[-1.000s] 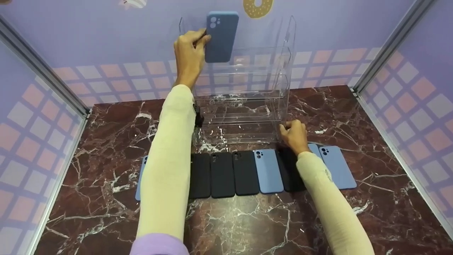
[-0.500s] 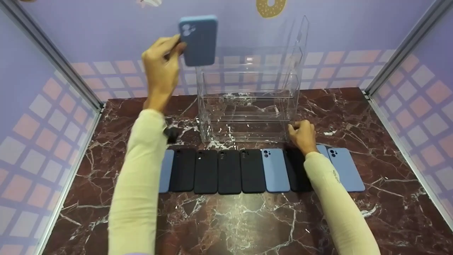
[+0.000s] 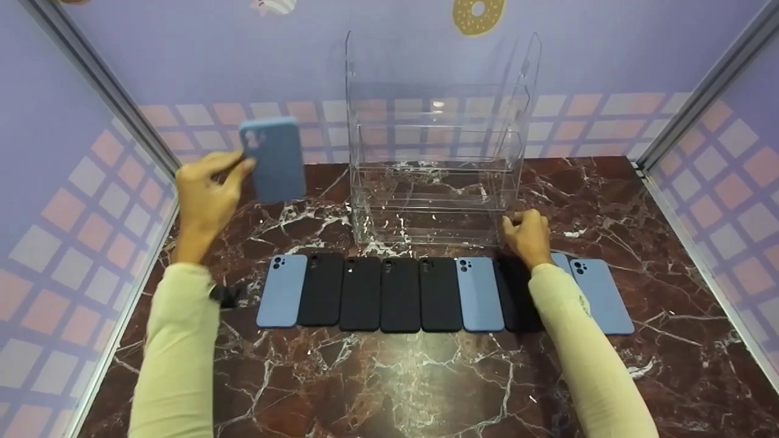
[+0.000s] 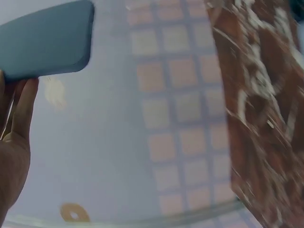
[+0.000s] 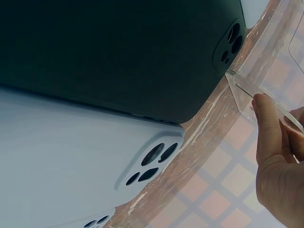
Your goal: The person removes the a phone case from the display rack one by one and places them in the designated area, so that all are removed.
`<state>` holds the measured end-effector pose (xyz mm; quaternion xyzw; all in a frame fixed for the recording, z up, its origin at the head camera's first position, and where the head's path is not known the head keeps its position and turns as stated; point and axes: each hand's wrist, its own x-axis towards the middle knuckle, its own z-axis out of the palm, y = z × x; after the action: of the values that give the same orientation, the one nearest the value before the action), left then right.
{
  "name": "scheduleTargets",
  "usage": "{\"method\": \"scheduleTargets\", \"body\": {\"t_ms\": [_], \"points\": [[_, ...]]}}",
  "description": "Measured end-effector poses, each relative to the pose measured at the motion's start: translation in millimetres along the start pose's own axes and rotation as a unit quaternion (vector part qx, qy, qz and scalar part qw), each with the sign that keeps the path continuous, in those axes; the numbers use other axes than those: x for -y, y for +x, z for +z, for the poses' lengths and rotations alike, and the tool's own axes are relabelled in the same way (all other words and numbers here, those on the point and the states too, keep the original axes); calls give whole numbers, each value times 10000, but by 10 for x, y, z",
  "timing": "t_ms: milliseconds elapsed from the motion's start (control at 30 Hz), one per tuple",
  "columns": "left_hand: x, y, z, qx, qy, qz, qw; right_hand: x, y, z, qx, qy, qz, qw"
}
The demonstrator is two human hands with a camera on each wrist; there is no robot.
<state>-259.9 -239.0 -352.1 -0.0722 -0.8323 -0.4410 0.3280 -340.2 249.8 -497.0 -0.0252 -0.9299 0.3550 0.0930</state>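
Observation:
A blue phone case [image 3: 277,161] is pinched by its left edge in my left hand [image 3: 210,191], held up left of the clear tiered acrylic stand [image 3: 435,164]. In the left wrist view, the fingers hold the edge of that same case [image 4: 47,42]. My right hand [image 3: 528,237] grips the lower right side of the stand; the right wrist view has its thumb and fingers [image 5: 268,128] on the clear side panel. Below the stand lies a row of phone cases, black ones [image 3: 400,295] and blue ones [image 3: 283,292]. The right forearm covers part of the row.
The row rests on a dark red marbled table [image 3: 389,383]. A purple back wall [image 3: 292,67] with pink and white checks stands behind the stand, and side panels [image 3: 724,182] rise at left and right.
My left hand has carried the blue case away from the stand, leftward and then down. The right hand keeps its hold on the stand's side. The leftmost blue case has come into full view.

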Motion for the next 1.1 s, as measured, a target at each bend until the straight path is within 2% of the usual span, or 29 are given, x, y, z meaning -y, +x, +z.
{"method": "scheduleTargets", "body": {"t_ms": [100, 200, 267, 333, 467, 533, 667, 833, 933, 1100], "points": [[163, -150, -192, 345, 456, -348, 9978, 2, -4, 11, -21, 18, 26, 10000], [334, -280, -345, 980, 729, -756, 9896, -19, -3, -1, -68, 1, 27, 10000], [445, -361, -432, 1444, 729, -1124, 9804, -25, -5, -4, -80, -12, 1, 10000], [551, -432, -514, 1879, 626, -1560, 9677, -26, -4, -4, -87, -16, -21, 10000], [758, -550, -666, 2410, 499, -2261, 9425, -15, -1, 9, -152, -22, -51, 9999], [857, -613, -734, 2588, 411, -2562, 9304, -7, 1, 18, -203, -25, -89, 9998], [1031, -737, -798, 2715, 255, -3027, 9132, -4, 6, 27, -271, -30, -149, 9995], [1197, -846, -807, 2827, 256, -3247, 9022, -7, 8, 24, -209, 5, -106, 9997], [1276, -891, -802, 2996, 354, -3250, 8963, -8, 3, 22, -150, 13, -88, 9998], [1353, -943, -771, 3250, 395, -3452, 8796, 8, -21, 16, -205, 47, -209, 9996]]}}
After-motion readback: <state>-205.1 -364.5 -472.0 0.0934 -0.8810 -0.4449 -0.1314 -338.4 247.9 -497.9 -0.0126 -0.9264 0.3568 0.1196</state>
